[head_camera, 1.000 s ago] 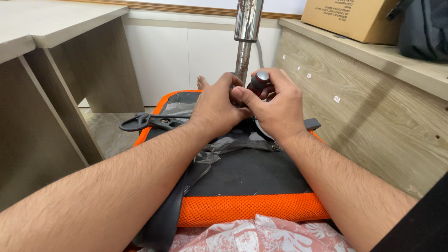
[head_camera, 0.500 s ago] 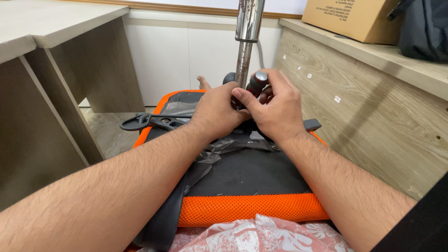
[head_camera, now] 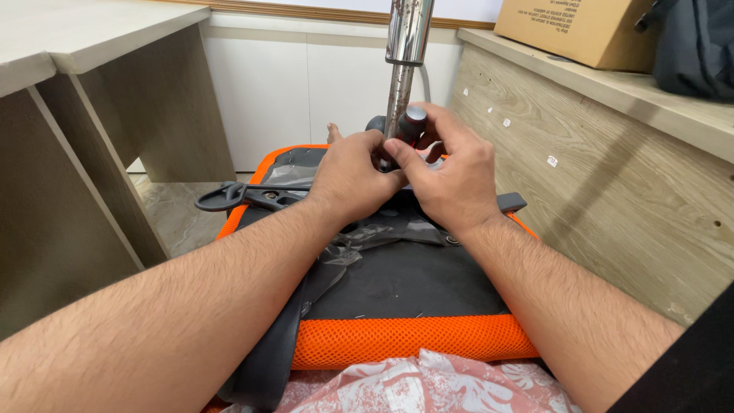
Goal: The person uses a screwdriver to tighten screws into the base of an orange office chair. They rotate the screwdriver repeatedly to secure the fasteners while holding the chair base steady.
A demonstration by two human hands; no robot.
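Observation:
An overturned chair seat (head_camera: 405,340) with orange mesh edging and a black underside lies in front of me. A shiny metal column (head_camera: 403,69) rises from its middle. My left hand (head_camera: 352,180) is closed around the fitting at the column's base. My right hand (head_camera: 451,172) grips a small tool with a dark red and black handle (head_camera: 414,122), pressed against the column just above my left hand. The tool's tip is hidden between my fingers.
A black lever arm (head_camera: 237,196) sticks out left of the seat. A grey desk (head_camera: 69,38) stands at the left and a wooden panel (head_camera: 612,176) at the right, with a cardboard box (head_camera: 581,27) and a dark bag (head_camera: 699,46) on its top. Floral cloth (head_camera: 428,386) lies at the bottom.
The tool's handle has shifted slightly left, closer to the column. Both hands stay at the column's base.

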